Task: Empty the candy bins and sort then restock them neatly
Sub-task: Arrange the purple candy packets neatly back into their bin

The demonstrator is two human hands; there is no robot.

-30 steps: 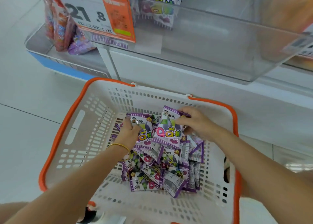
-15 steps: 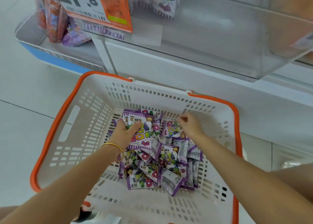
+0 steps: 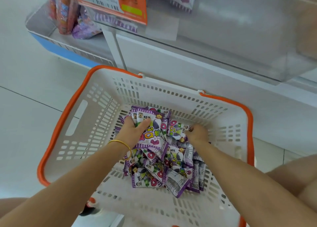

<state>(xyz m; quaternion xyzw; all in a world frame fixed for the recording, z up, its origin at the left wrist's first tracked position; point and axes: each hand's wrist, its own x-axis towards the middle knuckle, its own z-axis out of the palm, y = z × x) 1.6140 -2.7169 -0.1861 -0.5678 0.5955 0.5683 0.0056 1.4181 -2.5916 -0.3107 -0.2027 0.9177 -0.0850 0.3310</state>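
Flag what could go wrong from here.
The left hand grips a thick stack of packets; the outer ones may slide out when lifted. The right hand pinches one packet by its edge; it could slip back into the loose pile in the basket.

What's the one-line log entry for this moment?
left hand: grips candy packets | right hand: pinches packet | both inside basket

Basket [image 3: 72, 123]: white slotted plastic with an orange rim; a heap of purple candy packets [image 3: 159, 171] lies on its bottom.
Low shelf [image 3: 42, 26]: red packets [image 3: 64, 12] and a purple bag [image 3: 84, 29] stand on it.
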